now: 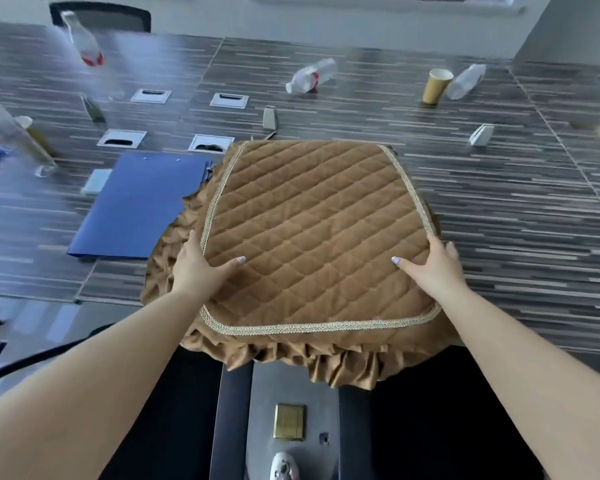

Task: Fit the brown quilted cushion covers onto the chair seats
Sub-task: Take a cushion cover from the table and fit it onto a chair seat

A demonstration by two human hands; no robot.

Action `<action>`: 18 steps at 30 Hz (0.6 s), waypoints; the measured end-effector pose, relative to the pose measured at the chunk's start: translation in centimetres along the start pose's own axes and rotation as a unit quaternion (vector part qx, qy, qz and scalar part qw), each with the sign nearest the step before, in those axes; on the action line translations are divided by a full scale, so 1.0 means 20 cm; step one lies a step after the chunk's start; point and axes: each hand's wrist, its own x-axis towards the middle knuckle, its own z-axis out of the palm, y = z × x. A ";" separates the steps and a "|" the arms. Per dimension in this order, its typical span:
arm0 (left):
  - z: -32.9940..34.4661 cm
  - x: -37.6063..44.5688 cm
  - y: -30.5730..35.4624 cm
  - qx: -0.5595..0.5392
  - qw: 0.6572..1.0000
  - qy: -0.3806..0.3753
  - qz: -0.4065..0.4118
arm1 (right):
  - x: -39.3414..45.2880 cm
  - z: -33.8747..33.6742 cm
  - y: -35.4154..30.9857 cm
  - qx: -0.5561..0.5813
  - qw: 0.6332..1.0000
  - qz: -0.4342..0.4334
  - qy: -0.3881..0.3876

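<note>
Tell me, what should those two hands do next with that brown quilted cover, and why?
Probably lift the cover off the table toward a chair. The left hand and right hand already grip its side edges, thumbs on top, and it lies on the tabletop, not on a seat.

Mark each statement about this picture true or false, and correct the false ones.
1. Both hands grip the brown quilted cover. True: the left hand and the right hand hold its side edges.
2. The cover is fitted on a chair seat. False: it lies on the table.
3. A blue folder lies left of the cover. True.
4. The paper cup lies on its side. False: it stands upright.
5. The cover has pale braided trim. True.
</note>
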 end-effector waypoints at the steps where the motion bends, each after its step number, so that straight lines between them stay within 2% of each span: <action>1: 0.01 0.01 0.00 -0.008 1.000 0.000 -0.011 | 0.02 0.00 0.01 0.009 1.000 0.009 -0.004; 4: 0.04 0.06 0.00 0.002 0.999 0.010 -0.048 | 0.07 0.03 0.02 0.023 0.999 0.020 -0.019; 7: 0.02 0.09 0.01 0.020 0.997 0.030 -0.075 | 0.07 0.06 0.02 0.020 0.999 0.031 0.026; 12: -0.07 0.13 0.03 -0.083 0.992 0.038 -0.091 | 0.07 0.05 -0.01 0.053 0.991 0.040 0.117; 18: -0.20 0.00 -0.02 -0.133 0.985 0.069 -0.087 | -0.05 0.02 -0.11 0.106 0.982 0.038 0.152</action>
